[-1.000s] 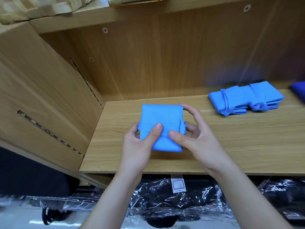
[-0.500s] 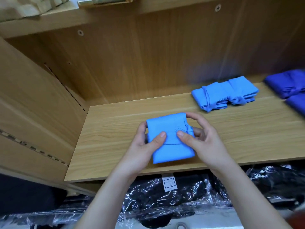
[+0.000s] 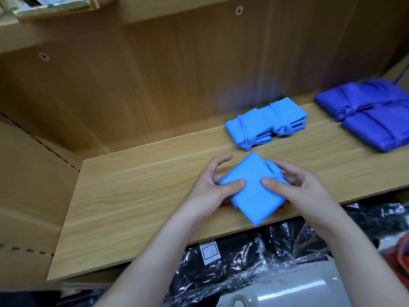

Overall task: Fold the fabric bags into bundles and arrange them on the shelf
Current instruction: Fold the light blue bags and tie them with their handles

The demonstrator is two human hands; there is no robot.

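Light blue fabric bag [image 3: 254, 196]: folded into a flat, roughly square packet, turned so that one corner points toward the back and one toward the viewer. It sits over the front part of the shelf, with its near corner reaching the front edge. Whether it rests fully on the board cannot be told.
Left hand [image 3: 210, 187]: grips the bag's left side, with the thumb pressed on top and the fingers curled at the left edge.
Right hand [image 3: 305, 191]: grips the bag's right side the same way. Its thumb lies on top, just beside the left thumb, and its fingers are curled round the bunched right edge.
Shelf [image 3: 132, 196]: a light wood-grain board, seen from above and slightly tilted in the view.
Tied light blue bundles [image 3: 265, 122]: folded bags bound with their own straps, lying near the back of the shelf, just behind the held bag and apart from it.
Dark blue bundles [image 3: 371, 114]: larger folded bags at the right end of the shelf, one with a knotted strap.
Back panel [image 3: 155, 85]: brown wood with two screw heads showing.
Below the shelf: black goods in clear plastic wrap [image 3: 243, 262], with a white tag [image 3: 210, 251] at the top edge.
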